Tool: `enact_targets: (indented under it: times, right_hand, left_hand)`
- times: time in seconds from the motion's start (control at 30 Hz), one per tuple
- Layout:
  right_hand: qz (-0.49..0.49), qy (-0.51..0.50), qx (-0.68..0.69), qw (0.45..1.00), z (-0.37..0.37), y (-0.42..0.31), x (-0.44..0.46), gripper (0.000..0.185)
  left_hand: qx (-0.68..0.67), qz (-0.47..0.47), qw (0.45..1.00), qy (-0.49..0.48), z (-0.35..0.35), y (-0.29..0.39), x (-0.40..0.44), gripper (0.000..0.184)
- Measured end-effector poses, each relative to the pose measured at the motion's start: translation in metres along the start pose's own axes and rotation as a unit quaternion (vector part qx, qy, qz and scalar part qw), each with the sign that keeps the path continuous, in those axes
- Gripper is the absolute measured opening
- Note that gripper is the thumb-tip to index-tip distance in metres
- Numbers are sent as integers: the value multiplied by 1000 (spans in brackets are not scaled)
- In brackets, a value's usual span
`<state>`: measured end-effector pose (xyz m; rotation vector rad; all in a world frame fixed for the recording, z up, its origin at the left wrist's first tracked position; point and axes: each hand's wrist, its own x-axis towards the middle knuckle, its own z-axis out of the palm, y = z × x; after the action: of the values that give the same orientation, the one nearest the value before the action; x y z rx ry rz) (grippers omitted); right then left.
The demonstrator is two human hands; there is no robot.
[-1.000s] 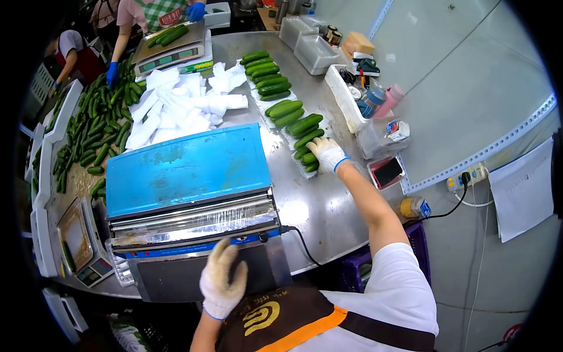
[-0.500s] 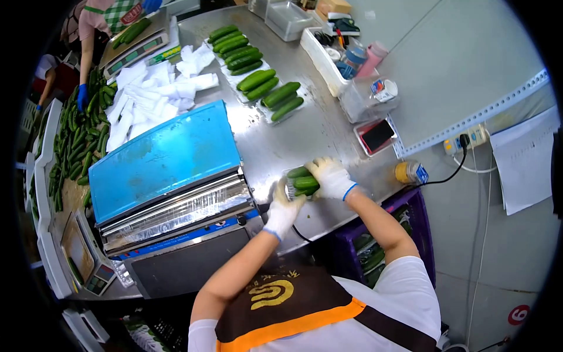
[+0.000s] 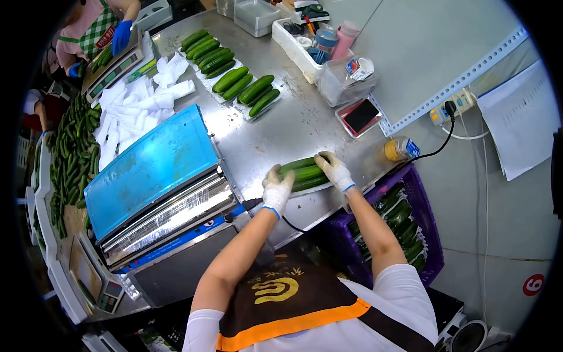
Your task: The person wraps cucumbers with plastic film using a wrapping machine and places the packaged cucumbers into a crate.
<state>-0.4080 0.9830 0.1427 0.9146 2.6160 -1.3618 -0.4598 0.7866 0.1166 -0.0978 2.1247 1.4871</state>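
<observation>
Head view: left hand [image 3: 277, 190] and right hand [image 3: 335, 171] grasp opposite ends of a cucumber group [image 3: 306, 173] over the tabletop [image 3: 271, 141], right of the film wrapper [image 3: 153, 170]. Uneven inward pressure could roll a cucumber loose; the trailing power cord [image 3: 292, 225] could snag a sleeve.

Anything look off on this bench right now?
The white material lies in a loose, crumpled heap behind the blue-topped machine, which looks untidy. The jar is near the edge of the bench; I can't tell whether it's tipped. The held cucumbers show no visible damage.
</observation>
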Motion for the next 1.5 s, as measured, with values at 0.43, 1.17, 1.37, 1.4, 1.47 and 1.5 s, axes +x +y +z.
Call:
enact_targets:
  times: [0.43,1.17,1.37,1.4,1.47,1.5]
  right_hand:
    - [-280,135,64,948,6,-150,-14,37]
    - [-682,51,-108,721,266,-382,-98,40]
    - [-573,-8,-204,794,225,-364,-93,45]
    - [-527,-2,-259,809,213,-355,-81,37]
    - [-516,67,-234,821,200,-330,-56,35]
    - [-511,126,-174,832,195,-325,-55,35]
  left_hand:
    - [26,231,966,115,-154,111,-67,62]
    - [363,336,827,267,-446,29,-80,51]
    - [350,332,837,259,-438,19,-77,48]
    - [345,320,847,248,-439,18,-77,50]
    - [347,326,848,231,-443,19,-81,53]
    - [347,329,849,223,-445,22,-83,55]
